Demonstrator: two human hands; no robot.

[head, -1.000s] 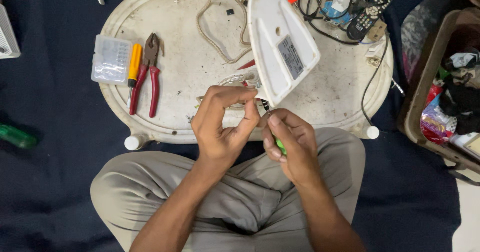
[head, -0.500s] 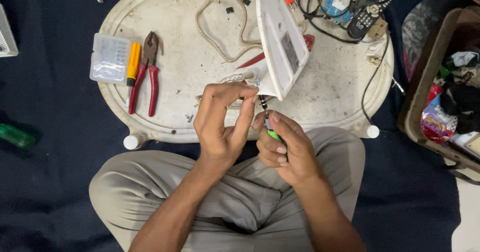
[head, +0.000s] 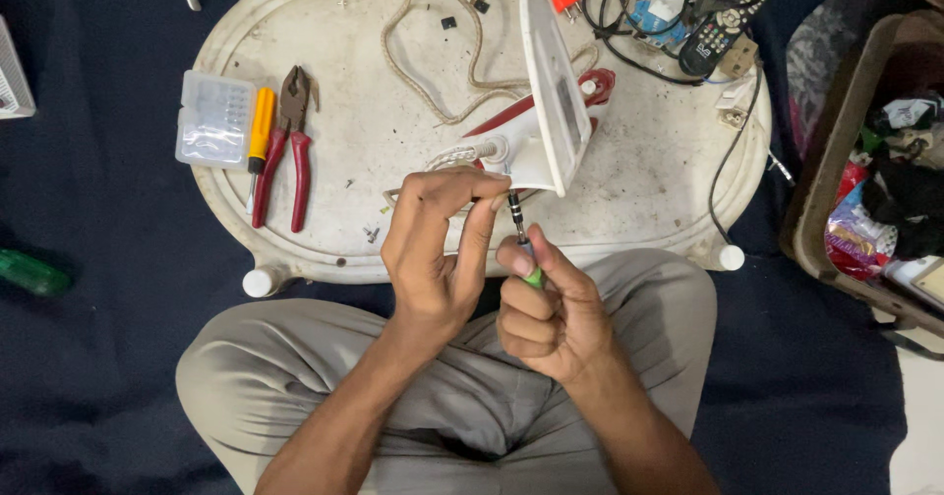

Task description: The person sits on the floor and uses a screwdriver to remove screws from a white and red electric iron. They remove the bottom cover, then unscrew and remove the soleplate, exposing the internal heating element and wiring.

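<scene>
Head view: my right hand (head: 551,308) is curled tight round a green-handled screwdriver (head: 522,242), tip up — my left hand (head: 438,249) pinches its shaft by the fingertips, just beside the white iron (head: 546,112) tilted on edge near the table's (head: 649,175) front edge.

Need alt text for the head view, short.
Right hand holds a green-handled screwdriver against a white clothes iron tipped on its side, left hand steadying it. Red-handled pliers lie on the white oval table.
</scene>
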